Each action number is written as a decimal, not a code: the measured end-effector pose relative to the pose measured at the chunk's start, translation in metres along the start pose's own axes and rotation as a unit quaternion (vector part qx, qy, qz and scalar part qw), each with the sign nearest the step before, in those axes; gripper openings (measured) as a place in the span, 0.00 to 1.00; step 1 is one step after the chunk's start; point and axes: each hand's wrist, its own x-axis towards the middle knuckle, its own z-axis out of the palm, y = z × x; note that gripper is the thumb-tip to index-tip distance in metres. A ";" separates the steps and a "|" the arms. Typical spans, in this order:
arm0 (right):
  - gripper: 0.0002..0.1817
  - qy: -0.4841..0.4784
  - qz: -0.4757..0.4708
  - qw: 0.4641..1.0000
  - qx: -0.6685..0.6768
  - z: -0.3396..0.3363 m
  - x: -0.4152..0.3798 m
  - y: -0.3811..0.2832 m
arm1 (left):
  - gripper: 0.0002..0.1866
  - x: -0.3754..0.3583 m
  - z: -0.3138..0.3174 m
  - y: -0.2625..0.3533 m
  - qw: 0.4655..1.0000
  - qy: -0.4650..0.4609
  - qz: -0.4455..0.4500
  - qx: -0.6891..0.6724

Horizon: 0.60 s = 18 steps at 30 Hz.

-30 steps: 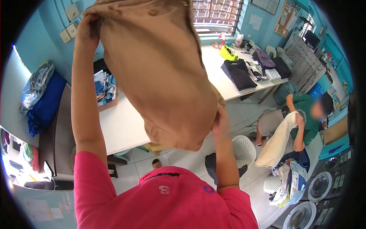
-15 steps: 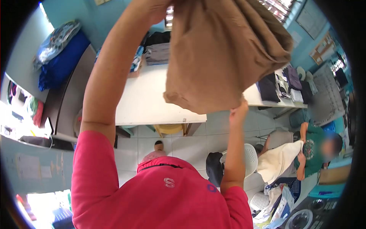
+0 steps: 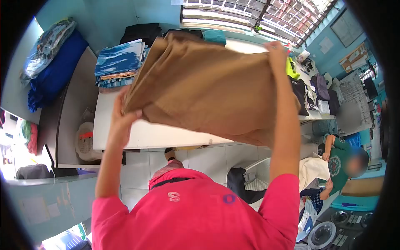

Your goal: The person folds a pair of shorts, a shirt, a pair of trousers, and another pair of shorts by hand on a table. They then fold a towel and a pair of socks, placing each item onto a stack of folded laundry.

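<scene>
A large brown cloth is stretched between my two hands, above the white table. My left hand is closed on its lower left corner, where layered edges show, with the thumb on the near side. At the upper right, my right hand grips the cloth's far edge. The right end of the cloth hangs down behind my right forearm. Just beyond the left hand, a stack of folded blue-and-white cloth lies on the table.
Dark folded clothes and a teal folded piece lie along the table's back. A white chair holds a black item. To the right, a person in a green shirt handles a cream cloth near washing machines.
The brown cloth has come down and now spreads sideways. My left hand has moved down to its lower left corner, while my right hand has risen to the upper right.
</scene>
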 end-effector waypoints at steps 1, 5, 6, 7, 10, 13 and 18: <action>0.20 -0.023 -0.008 1.000 -0.017 0.040 -0.002 -0.002 | 0.37 -0.005 -0.017 -0.022 0.998 0.023 -0.050 -0.020; 0.19 -0.246 0.010 0.963 0.110 0.160 -0.043 -0.042 | 0.38 -0.017 -0.095 -0.148 0.973 0.129 -0.190 0.015; 0.18 -0.294 0.000 0.927 0.234 0.168 -0.057 -0.070 | 0.38 -0.021 -0.119 -0.185 0.959 0.139 -0.242 0.056; 0.18 -0.334 -0.007 0.874 0.354 0.161 -0.072 -0.107 | 0.38 -0.026 -0.137 -0.207 0.940 0.147 -0.294 0.096; 0.19 -0.412 -0.056 0.692 0.590 0.090 -0.114 -0.202 | 0.38 -0.017 -0.142 -0.214 0.930 0.179 -0.310 0.080; 0.23 -0.327 -0.243 0.450 0.795 0.054 -0.144 -0.240 | 0.38 -0.023 -0.193 -0.290 0.932 0.144 -0.331 -0.004; 0.21 -0.172 -0.432 0.431 0.773 0.047 -0.124 -0.253 | 0.33 -0.002 -0.159 -0.227 0.911 0.141 -0.284 0.264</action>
